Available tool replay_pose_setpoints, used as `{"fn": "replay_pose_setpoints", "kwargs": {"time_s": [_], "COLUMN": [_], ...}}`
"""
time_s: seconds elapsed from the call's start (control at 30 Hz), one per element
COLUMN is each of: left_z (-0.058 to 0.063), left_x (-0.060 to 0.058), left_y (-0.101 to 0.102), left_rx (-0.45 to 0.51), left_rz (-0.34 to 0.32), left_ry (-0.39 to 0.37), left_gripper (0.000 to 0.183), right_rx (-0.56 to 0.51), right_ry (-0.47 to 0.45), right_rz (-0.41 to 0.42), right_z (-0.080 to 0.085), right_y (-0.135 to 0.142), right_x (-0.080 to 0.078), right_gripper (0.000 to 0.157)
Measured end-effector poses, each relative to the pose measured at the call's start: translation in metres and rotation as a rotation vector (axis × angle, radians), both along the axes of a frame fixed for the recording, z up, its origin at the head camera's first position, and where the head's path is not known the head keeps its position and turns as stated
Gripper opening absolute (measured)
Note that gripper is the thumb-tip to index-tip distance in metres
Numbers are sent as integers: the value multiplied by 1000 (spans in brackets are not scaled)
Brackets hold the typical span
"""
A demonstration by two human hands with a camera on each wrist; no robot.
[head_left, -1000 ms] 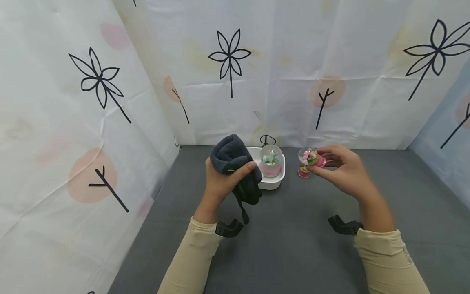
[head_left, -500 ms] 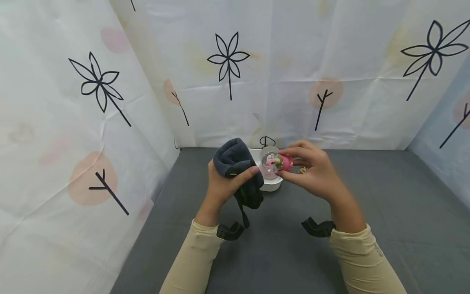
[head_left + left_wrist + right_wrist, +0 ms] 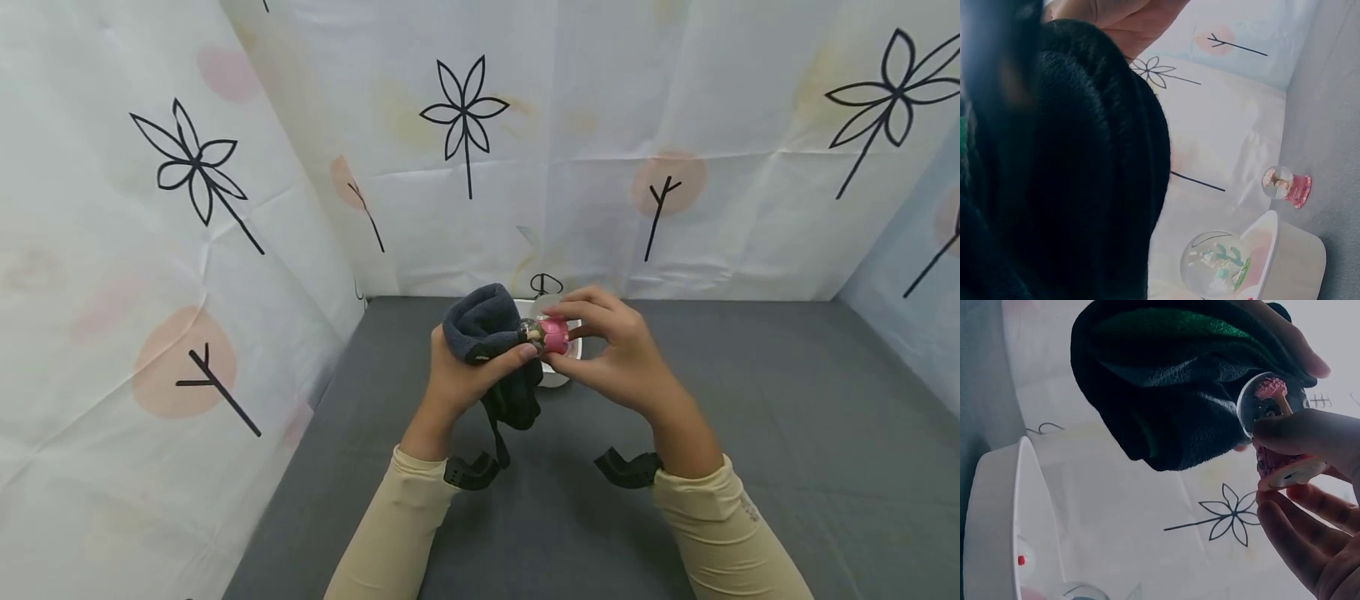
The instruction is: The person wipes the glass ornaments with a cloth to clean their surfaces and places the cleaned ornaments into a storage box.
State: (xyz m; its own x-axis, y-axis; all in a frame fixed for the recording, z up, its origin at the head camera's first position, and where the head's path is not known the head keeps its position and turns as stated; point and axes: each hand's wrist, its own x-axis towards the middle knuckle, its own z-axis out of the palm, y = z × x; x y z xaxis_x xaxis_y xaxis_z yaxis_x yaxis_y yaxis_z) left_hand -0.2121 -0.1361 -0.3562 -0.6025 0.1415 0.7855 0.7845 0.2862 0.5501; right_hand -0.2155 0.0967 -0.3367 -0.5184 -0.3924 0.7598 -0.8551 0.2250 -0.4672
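My left hand [image 3: 459,379] grips a folded dark blue fleece cloth item [image 3: 480,321] with a black lower part and a hanging strap, its thumb across the front. With fingertips and thumb, my right hand [image 3: 618,354] pinches a small snow globe [image 3: 556,336] by its pink base. The globe is tipped sideways, its clear ball pointing left, right at the cloth's edge and beside my left thumb. In the right wrist view, the glass ball [image 3: 1249,403] overlaps the cloth and a pink tree shows inside.
Behind the hands, a white tub [image 3: 1300,262] holds a larger snow globe [image 3: 1213,265] with green figures. Another small pink-based snow globe [image 3: 1297,189] stands on the grey tabletop [image 3: 765,400] beside the tub, hidden by my right hand in the head view. Patterned curtains [image 3: 585,150] border the table.
My right hand has carried the small snow globe leftward, past the white tub, up to the cloth. The left hand keeps its grip on the cloth and has shifted only slightly.
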Motion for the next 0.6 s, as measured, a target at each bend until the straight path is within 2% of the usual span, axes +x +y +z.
{"fn": "replay_pose_setpoints", "kwargs": {"time_s": [0.17,0.3,0.43,0.6], "left_z": [0,-1,0,2], "left_x": [0,0,-1,0], "left_y": [0,1,0,-1], "left_rx": [-72,-72,-78,-61], "left_rz": [-21,-59,-43,-11], "left_ry": [15,17,29,-1], "left_gripper": [40,38,35,32], "right_rx": [-25,-17,-4,-33], "right_ry": [2,-20,-53,-122], "right_rz": [39,48,83,190], "right_z": [0,1,2,0], "right_y": [-5,-6,-3,4], "right_x": [2,4,4,1], "right_gripper": [52,54,58,60]}}
